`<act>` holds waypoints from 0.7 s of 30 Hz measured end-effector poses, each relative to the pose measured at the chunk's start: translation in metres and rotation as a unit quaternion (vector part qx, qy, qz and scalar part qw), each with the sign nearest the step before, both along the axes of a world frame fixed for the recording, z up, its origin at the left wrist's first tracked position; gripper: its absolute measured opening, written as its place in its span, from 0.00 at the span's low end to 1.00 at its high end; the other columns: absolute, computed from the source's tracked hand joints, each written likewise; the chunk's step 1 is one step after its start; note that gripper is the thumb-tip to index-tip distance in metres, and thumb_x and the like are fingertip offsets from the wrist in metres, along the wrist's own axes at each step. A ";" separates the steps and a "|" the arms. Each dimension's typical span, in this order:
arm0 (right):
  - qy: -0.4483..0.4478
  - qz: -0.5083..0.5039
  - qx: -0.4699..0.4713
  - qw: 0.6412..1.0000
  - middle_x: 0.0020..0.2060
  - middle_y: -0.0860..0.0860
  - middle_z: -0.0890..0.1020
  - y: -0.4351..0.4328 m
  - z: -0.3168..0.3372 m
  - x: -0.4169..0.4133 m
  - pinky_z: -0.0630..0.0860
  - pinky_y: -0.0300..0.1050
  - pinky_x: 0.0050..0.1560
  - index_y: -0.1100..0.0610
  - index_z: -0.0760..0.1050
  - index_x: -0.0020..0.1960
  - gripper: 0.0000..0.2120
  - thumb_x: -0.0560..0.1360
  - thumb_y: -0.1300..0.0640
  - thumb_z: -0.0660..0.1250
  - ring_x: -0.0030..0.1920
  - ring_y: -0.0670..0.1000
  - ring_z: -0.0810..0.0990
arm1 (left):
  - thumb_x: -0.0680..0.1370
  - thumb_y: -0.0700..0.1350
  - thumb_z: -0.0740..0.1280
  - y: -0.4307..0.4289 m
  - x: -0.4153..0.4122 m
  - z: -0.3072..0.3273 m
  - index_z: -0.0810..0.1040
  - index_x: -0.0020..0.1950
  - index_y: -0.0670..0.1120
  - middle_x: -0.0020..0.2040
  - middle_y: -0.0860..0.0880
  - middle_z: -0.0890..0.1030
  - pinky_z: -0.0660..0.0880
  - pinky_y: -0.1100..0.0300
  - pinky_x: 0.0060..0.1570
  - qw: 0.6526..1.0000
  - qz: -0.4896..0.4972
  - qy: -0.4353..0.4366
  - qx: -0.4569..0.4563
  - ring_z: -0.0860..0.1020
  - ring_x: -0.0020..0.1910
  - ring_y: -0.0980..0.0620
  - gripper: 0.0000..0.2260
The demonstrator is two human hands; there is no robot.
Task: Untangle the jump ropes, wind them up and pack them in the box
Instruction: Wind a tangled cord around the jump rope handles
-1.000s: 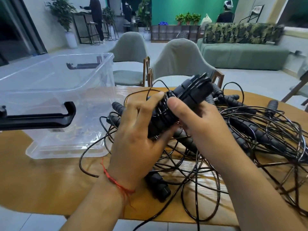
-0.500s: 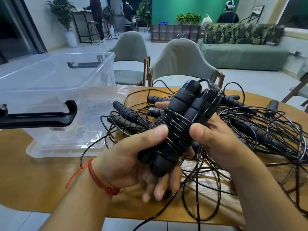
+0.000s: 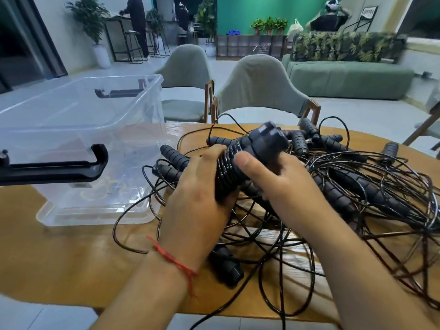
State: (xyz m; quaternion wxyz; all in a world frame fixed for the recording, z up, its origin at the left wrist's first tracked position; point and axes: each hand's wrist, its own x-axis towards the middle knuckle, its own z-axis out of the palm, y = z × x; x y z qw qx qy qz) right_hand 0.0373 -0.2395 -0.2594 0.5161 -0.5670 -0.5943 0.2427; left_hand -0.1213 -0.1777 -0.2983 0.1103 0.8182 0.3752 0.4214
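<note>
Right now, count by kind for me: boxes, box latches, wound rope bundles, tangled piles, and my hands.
Box: 1
Latches: 2
Bundle: 1
Pile: 1
Hands: 2 (left hand, right hand)
Total: 7

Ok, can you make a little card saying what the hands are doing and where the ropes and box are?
left hand: grips the bundle from the left
right hand: holds the same bundle, thumb on top
bundle: black handles with cord wrapped round them, held over the pile
pile: tangled black jump ropes on the table, right of the box
box: clear plastic, open top, on the table's left side
</note>
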 end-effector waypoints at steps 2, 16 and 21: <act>0.032 -0.011 0.001 0.999 0.36 0.38 0.85 -0.001 0.003 -0.003 0.74 0.31 0.41 0.42 0.84 0.44 0.12 0.75 0.35 0.68 0.39 0.38 0.82 | 0.76 0.51 0.75 -0.006 0.007 -0.009 0.63 0.78 0.55 0.62 0.50 0.74 0.77 0.53 0.42 0.998 0.041 0.038 0.037 0.78 0.58 0.47 0.33; 0.068 0.110 -0.018 0.991 0.53 0.56 0.87 -0.010 0.002 0.017 0.82 0.60 0.57 0.53 0.82 0.59 0.19 0.79 0.40 0.67 0.56 0.58 0.87 | 0.73 0.57 0.78 -0.001 -0.018 0.034 0.78 0.62 0.47 0.51 0.40 0.86 0.84 0.54 0.36 0.772 -0.359 -0.063 -0.521 0.87 0.47 0.40 0.23; 0.142 0.269 -0.077 0.950 0.47 0.64 0.85 -0.016 0.004 0.011 0.81 0.53 0.32 0.69 0.76 0.62 0.26 0.79 0.46 0.67 0.44 0.60 0.86 | 0.74 0.56 0.79 -0.006 -0.016 0.019 0.76 0.64 0.39 0.50 0.38 0.84 0.83 0.56 0.36 0.555 -0.570 -0.062 -0.603 0.86 0.46 0.44 0.28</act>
